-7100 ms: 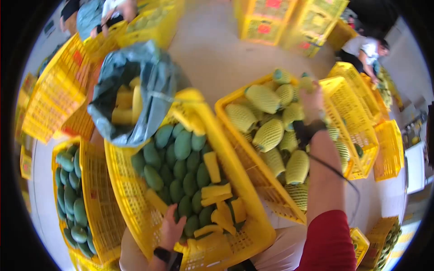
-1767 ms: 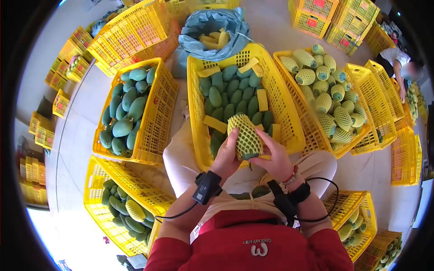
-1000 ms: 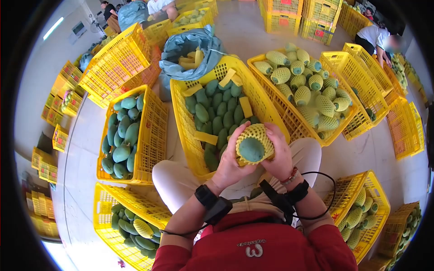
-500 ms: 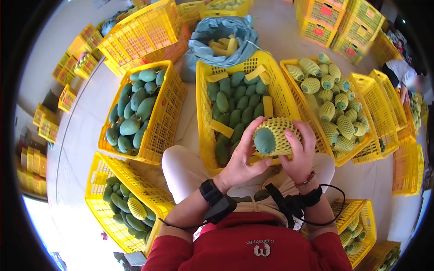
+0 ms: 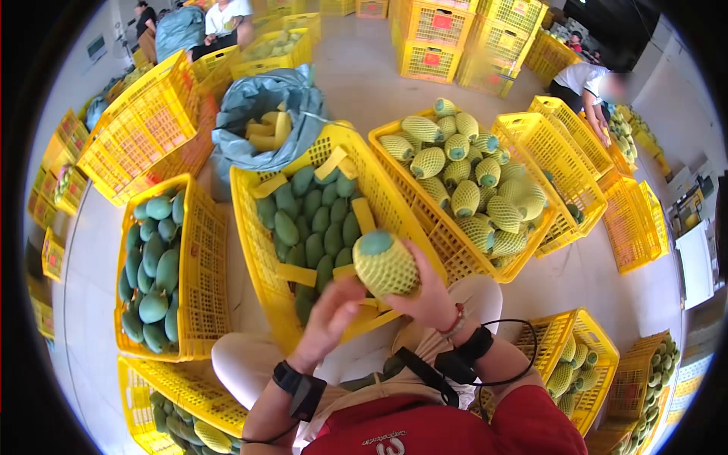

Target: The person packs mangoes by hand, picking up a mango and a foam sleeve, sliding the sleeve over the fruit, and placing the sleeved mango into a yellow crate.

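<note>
A green mango in a yellow foam net (image 5: 385, 265) is held up in front of me, its bare blue-green end tilted up and left. My right hand (image 5: 428, 292) is closed around its right side and underside. My left hand (image 5: 330, 315) is just left of the mango, fingers apart and loosely curved, somewhat blurred; it holds nothing. Beneath both hands stands a yellow crate (image 5: 254, 262) with bare green mangoes (image 5: 318, 220) in rows and yellow foam pieces (image 5: 296, 274) tucked among them.
A blue plastic bag (image 5: 235, 133) with folded yellow foam nets rests at the crate's far end. To the right, a crate holds netted mangoes (image 5: 465, 197); to the left, another holds bare mangoes (image 5: 155, 273). Stacked crates (image 5: 432, 38) and a bending co-worker (image 5: 584, 80) are farther back.
My view has swung right, so the crates sit farther left in it. My left hand has come off the netted mango, which stays in my right hand and has tilted bare end upward.
</note>
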`<state>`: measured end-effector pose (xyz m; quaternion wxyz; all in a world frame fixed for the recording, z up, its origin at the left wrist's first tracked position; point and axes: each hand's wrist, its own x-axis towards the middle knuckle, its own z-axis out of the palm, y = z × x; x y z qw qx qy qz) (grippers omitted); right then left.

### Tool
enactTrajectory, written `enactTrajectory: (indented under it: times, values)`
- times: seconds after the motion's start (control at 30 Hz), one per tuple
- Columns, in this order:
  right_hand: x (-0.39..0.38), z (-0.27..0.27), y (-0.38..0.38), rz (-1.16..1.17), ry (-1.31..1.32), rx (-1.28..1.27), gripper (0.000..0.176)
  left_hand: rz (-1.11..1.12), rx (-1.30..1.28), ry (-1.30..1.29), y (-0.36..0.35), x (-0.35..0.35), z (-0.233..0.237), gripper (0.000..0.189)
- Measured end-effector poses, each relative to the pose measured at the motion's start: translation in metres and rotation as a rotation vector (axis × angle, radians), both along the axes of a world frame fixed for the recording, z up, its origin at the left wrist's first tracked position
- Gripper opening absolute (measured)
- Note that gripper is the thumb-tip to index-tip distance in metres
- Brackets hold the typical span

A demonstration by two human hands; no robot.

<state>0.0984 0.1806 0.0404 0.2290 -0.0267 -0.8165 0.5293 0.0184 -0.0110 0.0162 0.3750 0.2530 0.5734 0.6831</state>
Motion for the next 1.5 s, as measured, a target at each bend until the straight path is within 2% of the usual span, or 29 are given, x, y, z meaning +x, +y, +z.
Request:
enactTrajectory:
  times: [0.03, 0.1, 0.13, 0.17, 0.23, 0.27, 0.3, 0.33, 0.37, 0.4, 0.43, 0.5, 0.63, 0.67, 0.77, 0.9, 0.97, 1.0, 1.03, 1.1, 1.13, 1.17, 1.23, 1.3, 1.33, 1.37, 1.4, 1.5]
  values:
    - [-0.002, -0.006, 0.013, -0.009, -0.003, 0.005, 0.076, -0.144, -0.25, 0.057, 0.003, 0.0, -0.037, 0.054]
    - [-0.005, -0.02, 0.041, 0.011, -0.064, -0.61, 0.082, -0.545, -0.336, 0.064, 0.008, 0.023, -0.108, 0.051]
    - [-0.006, -0.016, 0.049, -0.023, -0.042, -0.658, 0.081, -0.607, -0.463, 0.096, 0.008, 0.037, -0.124, 0.053]
    - [-0.005, -0.019, 0.055, -0.022, -0.058, -0.666, 0.081, -0.671, -0.59, 0.126, 0.007, 0.051, -0.14, 0.056]
    - [-0.005, -0.026, 0.069, -0.249, 0.027, -0.296, 0.081, -0.762, -0.797, 0.298, -0.01, 0.076, -0.2, 0.067]
    - [-0.005, -0.023, 0.068, -0.329, -0.014, -0.216, 0.082, -0.984, -0.7, 0.229, -0.048, 0.099, -0.342, 0.07]
    - [-0.009, -0.025, 0.07, -0.335, -0.029, -0.21, 0.082, -1.196, -0.593, 0.136, -0.078, 0.116, -0.456, 0.073]
    - [-0.012, -0.029, 0.071, -0.3, 0.017, -0.364, 0.083, -1.07, -0.837, 0.129, -0.078, 0.12, -0.389, 0.073]
    - [-0.016, -0.033, 0.072, -0.275, 0.075, -0.517, 0.084, -1.009, -0.935, 0.104, -0.071, 0.116, -0.341, 0.073]
    - [-0.02, -0.036, 0.074, -0.26, 0.051, -0.584, 0.086, -0.998, -0.964, 0.095, -0.067, 0.11, -0.329, 0.073]
    - [-0.023, -0.043, 0.076, -0.299, 0.061, -0.576, 0.086, -0.997, -0.971, 0.092, -0.06, 0.105, -0.321, 0.073]
    - [-0.031, -0.058, 0.085, -0.231, -0.054, -0.564, 0.087, -0.988, -0.972, 0.088, -0.047, 0.089, -0.308, 0.073]
    - [-0.049, -0.053, 0.112, -0.161, -0.244, -0.407, 0.083, -1.002, -0.934, 0.099, -0.025, 0.073, -0.299, 0.073]
    - [-0.053, -0.056, 0.114, -0.164, -0.207, -0.522, 0.081, -0.994, -0.924, 0.104, -0.021, 0.071, -0.296, 0.073]
    - [-0.057, -0.068, 0.12, -0.181, -0.243, -0.438, 0.081, -0.961, -0.892, 0.161, -0.015, 0.068, -0.287, 0.073]
    - [-0.053, -0.057, 0.108, -0.128, -0.093, -0.486, 0.08, -0.935, -0.804, 0.247, -0.013, 0.064, -0.267, 0.073]
    - [-0.045, -0.041, 0.097, -0.122, -0.009, -0.576, 0.081, -0.932, -0.725, 0.276, -0.007, 0.061, -0.25, 0.073]
    - [-0.039, -0.036, 0.094, -0.062, 0.032, -0.743, 0.082, -0.919, -0.6, 0.264, -0.003, 0.06, -0.24, 0.068]
    - [-0.032, -0.03, 0.092, 0.001, 0.069, -0.908, 0.083, -0.929, -0.606, 0.276, 0.004, 0.058, -0.223, 0.068]
    - [-0.016, -0.014, 0.089, 0.055, 0.159, -1.107, 0.081, -0.928, -0.629, 0.188, 0.025, 0.055, -0.17, 0.066]
    - [-0.006, -0.004, 0.093, 0.1, 0.192, -1.136, 0.082, -0.928, -0.621, 0.066, 0.033, 0.05, -0.126, 0.066]
    - [0.005, 0.006, 0.103, 0.148, 0.229, -1.162, 0.083, -0.93, -0.628, 0.07, 0.029, 0.048, -0.11, 0.066]
    - [0.035, 0.018, 0.13, 0.039, 0.287, -1.065, 0.08, -0.814, -0.614, -0.034, 0.022, 0.04, -0.094, 0.063]
    - [0.065, 0.024, 0.163, -0.105, 0.354, -0.892, 0.074, -0.814, -0.605, 0.01, 0.014, 0.022, -0.088, 0.063]
    - [0.077, 0.025, 0.18, -0.167, 0.399, -0.807, 0.075, -0.738, -0.567, -0.117, 0.01, 0.016, -0.08, 0.061]
    - [0.085, 0.027, 0.196, -0.329, 0.423, -0.799, 0.082, -0.66, -0.526, -0.24, 0.008, 0.008, -0.073, 0.06]
    - [0.091, 0.027, 0.213, -0.455, 0.4, -0.748, 0.082, -0.648, -0.526, -0.237, 0.006, -0.001, -0.069, 0.06]
    - [0.095, 0.014, 0.255, -0.581, 0.328, -0.646, 0.079, -0.552, -0.539, -0.169, 0.007, -0.028, -0.048, 0.054]
